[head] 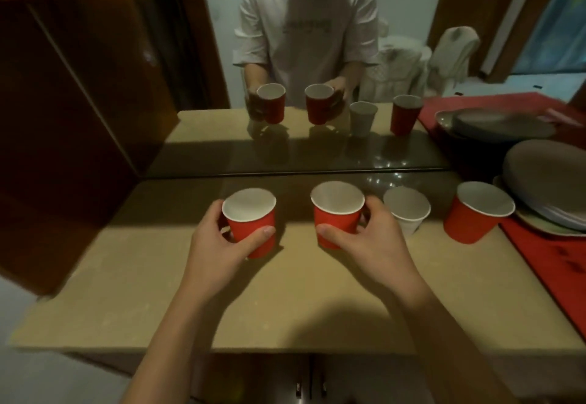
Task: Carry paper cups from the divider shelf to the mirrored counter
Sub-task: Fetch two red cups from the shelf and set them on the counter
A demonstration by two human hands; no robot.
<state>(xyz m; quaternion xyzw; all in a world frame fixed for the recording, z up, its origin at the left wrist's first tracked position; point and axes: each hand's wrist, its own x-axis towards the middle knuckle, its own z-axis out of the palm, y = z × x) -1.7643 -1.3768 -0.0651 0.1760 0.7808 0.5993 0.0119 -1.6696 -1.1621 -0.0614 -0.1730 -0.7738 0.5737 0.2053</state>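
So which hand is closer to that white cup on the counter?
Right. The right hand, holding a red cup, sits just left of the white cup; the left hand is farther left.

Bare counter (126,276) left; plates (545,181) right.

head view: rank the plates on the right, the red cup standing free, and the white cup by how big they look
1. plates, clearly largest, partly cut off by the frame
2. red cup
3. white cup, smallest; it stands slightly farther back, so its gap to the red cup is unsure
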